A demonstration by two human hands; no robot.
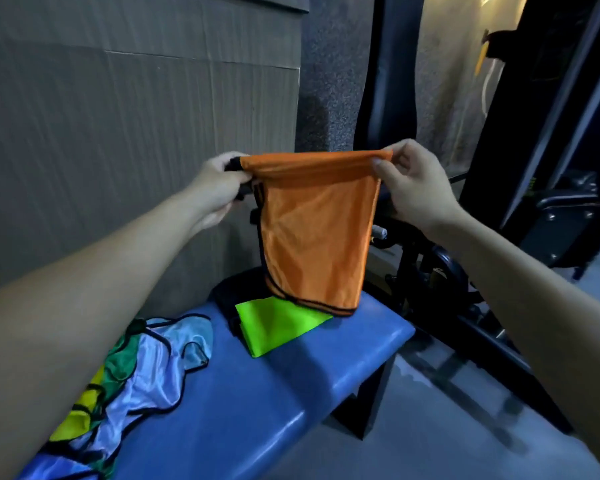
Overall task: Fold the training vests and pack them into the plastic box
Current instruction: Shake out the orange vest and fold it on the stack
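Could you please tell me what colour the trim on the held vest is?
Black trim on the orange vest, clearest in the head view.

We count two hands: left hand (219, 183), right hand (413, 188). One orange vest (316, 233), hanging. One folded lime-green vest (278, 323). One dark item (229, 292) beneath it, kind unclear. One loose heap of vests (129, 379) showing light blue, green and yellow; we cannot separate its pieces. One blue worktop (257, 403).
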